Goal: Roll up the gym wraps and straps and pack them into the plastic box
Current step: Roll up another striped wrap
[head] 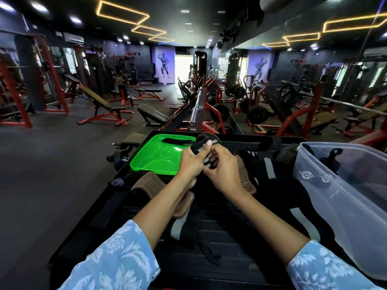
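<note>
Two forearms in pale blue patterned sleeves are seen reaching forward over a black table. Near the table's close edge, loose black straps with a grey patch are spread flat. Just beyond them, toward the left edge, a brown leather lifting pad lies partly under the left forearm, and a second brown piece is glimpsed beside the right wrist.

Above the middle of the table, a black wrap with grey stripes is held between both hands. The left hand is curled round the rolled part of it, thumb pressed on top. The right hand is curled too, its fingers pinching the striped tail of the same wrap close against the left hand.

Along the right edge, a clear plastic box stands open, with dark straps already lying inside at its far end. Between the hands and the box, more black wraps with white stripes are heaped on the table.

At the far left corner, a green lid lies flat, with a black strap resting across its far rim.

Beyond the table, a barbell, red-framed benches and machines are seen across a dark gym floor.
</note>
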Available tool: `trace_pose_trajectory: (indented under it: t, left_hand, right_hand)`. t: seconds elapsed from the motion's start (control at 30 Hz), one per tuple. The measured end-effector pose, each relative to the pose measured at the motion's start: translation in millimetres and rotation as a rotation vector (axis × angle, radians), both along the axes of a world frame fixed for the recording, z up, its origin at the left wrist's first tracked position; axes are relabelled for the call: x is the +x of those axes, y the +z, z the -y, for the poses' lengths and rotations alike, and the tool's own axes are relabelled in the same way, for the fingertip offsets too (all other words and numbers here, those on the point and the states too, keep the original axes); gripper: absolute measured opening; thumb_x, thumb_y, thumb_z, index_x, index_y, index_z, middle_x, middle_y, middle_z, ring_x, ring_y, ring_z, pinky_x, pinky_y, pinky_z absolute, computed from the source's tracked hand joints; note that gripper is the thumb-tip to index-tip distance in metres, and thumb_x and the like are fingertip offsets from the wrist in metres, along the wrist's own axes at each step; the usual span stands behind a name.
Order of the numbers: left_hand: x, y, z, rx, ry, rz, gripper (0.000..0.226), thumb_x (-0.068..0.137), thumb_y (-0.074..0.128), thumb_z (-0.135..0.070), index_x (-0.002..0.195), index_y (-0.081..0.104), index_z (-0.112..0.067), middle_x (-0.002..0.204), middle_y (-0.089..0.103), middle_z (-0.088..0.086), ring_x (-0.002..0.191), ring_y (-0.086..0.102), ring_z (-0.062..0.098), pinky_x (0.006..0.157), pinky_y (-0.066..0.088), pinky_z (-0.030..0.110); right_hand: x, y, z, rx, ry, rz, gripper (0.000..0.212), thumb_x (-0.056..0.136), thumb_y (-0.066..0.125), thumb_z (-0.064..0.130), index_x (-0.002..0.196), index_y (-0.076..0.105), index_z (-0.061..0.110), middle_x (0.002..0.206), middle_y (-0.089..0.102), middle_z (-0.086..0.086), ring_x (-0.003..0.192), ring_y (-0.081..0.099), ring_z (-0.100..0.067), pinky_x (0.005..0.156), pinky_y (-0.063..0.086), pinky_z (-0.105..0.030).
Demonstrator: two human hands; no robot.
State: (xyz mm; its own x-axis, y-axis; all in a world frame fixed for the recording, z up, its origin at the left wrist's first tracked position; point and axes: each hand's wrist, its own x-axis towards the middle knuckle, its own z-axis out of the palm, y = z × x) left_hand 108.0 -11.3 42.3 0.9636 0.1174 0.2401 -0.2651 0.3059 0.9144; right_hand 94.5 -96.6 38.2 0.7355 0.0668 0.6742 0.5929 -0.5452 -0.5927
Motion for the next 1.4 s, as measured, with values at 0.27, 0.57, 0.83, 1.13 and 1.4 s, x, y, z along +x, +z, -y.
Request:
trace_pose_trajectory:
  t: [0.27,0.57,0.83,1.13,1.4]
  left_hand:
    - [3,-6,1,0.24,0.011,0.048,0.041,0.079,0.065,-0.041,0.106,0.066,-0.009,0.103,0.069,0.006,0.095,0.064,0.015,0.091,0.049,0.03]
    - [4,-5,-1,0.161,-0.084,0.02,0.013,0.091,0.054,-0.006,0.095,0.062,-0.014,0.087,0.067,-0.001,0.077,0.063,0.005,0.078,0.049,0.019]
    - [-2,-2,-6,0.103,-0.109,0.057,0.015,0.085,0.057,0.003,0.083,0.065,-0.009,0.069,0.07,-0.006,0.066,0.065,0.005,0.068,0.053,0.019]
    - [1,6,-8,-0.06,-0.073,0.024,0.019,0.09,0.053,-0.002,0.076,0.063,-0.01,0.059,0.067,-0.007,0.055,0.062,0.003,0.058,0.052,0.016]
    - [1,3,-6,-0.045,-0.022,0.012,0.016,0.092,0.055,-0.011,0.078,0.063,-0.009,0.058,0.067,-0.007,0.055,0.063,0.002,0.057,0.05,0.014]
  right_hand:
    - [4,1,5,-0.099,-0.077,-0.053,0.022,0.077,0.065,0.004,0.097,0.063,-0.004,0.094,0.064,-0.019,0.089,0.059,-0.03,0.069,0.034,-0.019]
    - [-3,10,9,0.094,0.047,-0.175,0.026,0.073,0.068,-0.004,0.098,0.066,0.004,0.082,0.068,-0.006,0.074,0.062,-0.016,0.061,0.04,-0.005]
    - [-3,16,17,0.228,0.405,-0.395,0.021,0.078,0.061,-0.015,0.09,0.064,0.002,0.083,0.066,-0.005,0.077,0.062,-0.006,0.075,0.049,-0.019]
    - [-7,8,-3,0.093,-0.026,-0.045,0.022,0.071,0.076,0.008,0.091,0.067,0.006,0.078,0.062,-0.004,0.068,0.054,-0.01,0.067,0.044,-0.021]
    - [-6,-3,-7,-0.009,-0.074,0.052,0.012,0.075,0.069,0.0,0.084,0.061,0.0,0.081,0.061,-0.012,0.073,0.054,-0.02,0.067,0.039,-0.02]
